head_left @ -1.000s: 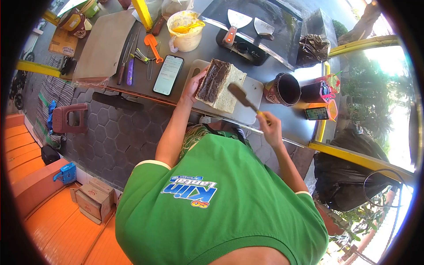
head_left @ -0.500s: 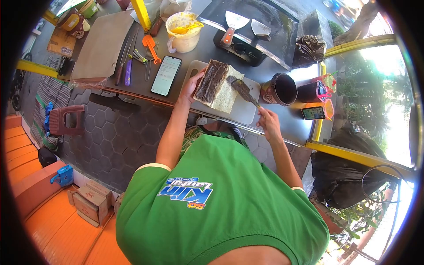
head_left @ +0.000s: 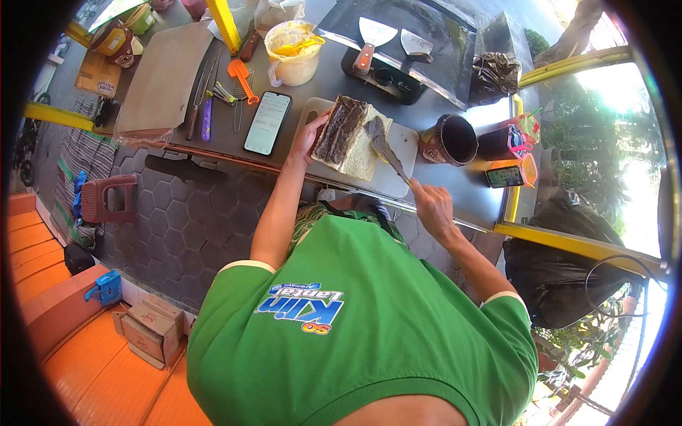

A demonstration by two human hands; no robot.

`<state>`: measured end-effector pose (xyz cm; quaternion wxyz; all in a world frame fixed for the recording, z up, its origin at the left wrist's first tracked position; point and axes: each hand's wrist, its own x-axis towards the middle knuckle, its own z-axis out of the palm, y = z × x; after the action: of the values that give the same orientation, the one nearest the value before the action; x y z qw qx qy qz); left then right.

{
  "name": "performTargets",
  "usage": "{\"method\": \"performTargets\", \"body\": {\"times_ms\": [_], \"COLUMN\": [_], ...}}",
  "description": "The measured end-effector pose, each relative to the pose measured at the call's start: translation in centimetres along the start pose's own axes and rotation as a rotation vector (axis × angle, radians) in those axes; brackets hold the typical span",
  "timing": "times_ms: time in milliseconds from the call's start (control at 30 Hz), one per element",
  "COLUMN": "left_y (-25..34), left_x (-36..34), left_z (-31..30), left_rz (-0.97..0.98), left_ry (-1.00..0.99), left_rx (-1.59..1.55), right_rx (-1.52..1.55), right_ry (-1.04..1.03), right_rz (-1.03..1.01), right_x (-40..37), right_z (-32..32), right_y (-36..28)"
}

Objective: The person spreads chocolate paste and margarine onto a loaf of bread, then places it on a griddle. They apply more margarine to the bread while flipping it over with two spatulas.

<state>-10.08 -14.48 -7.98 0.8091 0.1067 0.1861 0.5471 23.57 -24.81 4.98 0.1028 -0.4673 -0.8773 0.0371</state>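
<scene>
A block of bread (head_left: 361, 162) lies opened out on a pale cutting board (head_left: 406, 142). Dark brown spread (head_left: 339, 131) thickly covers its left half, while the right half is mostly pale. My left hand (head_left: 307, 140) grips the bread's left edge, fingers partly hidden behind it. In my right hand (head_left: 433, 206) is the handle of a spreading knife (head_left: 388, 150); its smeared blade rests against the pale half near the top. Right of the board stands an open tub (head_left: 430, 147) with a dark inside.
A phone (head_left: 268, 122) lies left of the board. Behind are a cream-filled bucket (head_left: 294, 65), two scrapers (head_left: 365, 53) on a black device (head_left: 383, 82), and a griddle (head_left: 433, 28). Knives (head_left: 207, 117) lie at left. Cups and another phone (head_left: 505, 177) stand at right, beside a yellow frame.
My right hand has shifted slightly down, and the spreading knife has turned to a steeper angle, its blade more on edge. My left hand and the bread stay in place.
</scene>
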Motion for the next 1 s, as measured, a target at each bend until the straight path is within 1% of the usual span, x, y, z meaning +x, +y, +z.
{"method": "performTargets", "body": {"times_ms": [67, 133, 167, 233, 300, 333, 400, 467, 567, 633, 667, 700, 767, 800, 833, 900, 1000], "left_y": [0.2, 0.2, 0.3, 0.3, 0.3, 0.3, 0.3, 0.3, 0.3, 0.2, 0.3, 0.3, 0.3, 0.3, 0.4, 0.4, 0.3], "left_x": [0.0, -0.2, -0.4, -0.3, -0.2, -0.1, 0.1, 0.0, 0.1, 0.1, -0.2, -0.2, 0.0, -0.2, -0.3, -0.3, -0.2], "left_z": [0.1, 0.6, 0.8, 0.5, -0.1, -0.3, -0.3, -0.2, -0.4, -0.4, -0.2, -0.3, -0.3, -0.3, -0.3, 0.0, 0.1], "left_rz": [-0.01, -0.007, -0.007, -0.026, -0.055, -0.068, -0.091, -0.065, -0.067, -0.067, -0.055, -0.039, -0.028, -0.023, -0.02, -0.031, -0.035], "left_ry": [-0.004, -0.003, -0.002, -0.002, -0.007, -0.009, -0.018, 0.062, 0.052, 0.065, 0.061, 0.056, 0.059, 0.063, 0.065, 0.018, 0.026], "left_rx": [-0.004, -0.009, -0.012, -0.023, -0.024, -0.024, -0.019, 0.025, 0.015, 0.009, 0.013, 0.018, 0.021, 0.018, 0.02, 0.028, 0.04], "right_rx": [0.014, 0.359, 0.361, 0.72, 0.784, 0.787, 0.863, 0.849, 0.838, 0.922, 0.976, 0.98, 1.046, 1.13, 1.133, 1.397, 1.436], "right_ry": [0.005, 0.217, 0.213, 0.236, 0.442, 0.447, 0.481, 0.471, 0.431, 0.318, 0.314, 0.317, 0.412, 0.428, 0.427, 0.526, 0.507], "right_rz": [-0.01, 0.077, 0.069, 0.572, 0.652, 0.657, 0.77, 0.801, 0.83, 0.822, 0.787, 0.783, 0.743, 0.771, 0.768, 0.84, 0.828], "right_x": [-0.5, -0.6, -0.7, -0.4, 0.0, -0.1, -0.5, -0.6, -0.1, 1.0, 1.4, 1.6, 2.0, 1.7, 1.2, 0.1, -0.7], "right_z": [-0.6, -1.0, -1.5, -3.9, -6.0, -6.8, -8.0, -7.8, -6.0, -4.9, -4.1, -4.0, -4.0, -4.3, -4.4, -4.7, -4.7], "right_y": [0.8, 1.4, 1.7, 1.8, 2.7, 3.7, 5.8, 7.0, 8.5, 7.9, 7.6, 7.2, 6.5, 6.6, 7.0, 7.5, 6.4]}}
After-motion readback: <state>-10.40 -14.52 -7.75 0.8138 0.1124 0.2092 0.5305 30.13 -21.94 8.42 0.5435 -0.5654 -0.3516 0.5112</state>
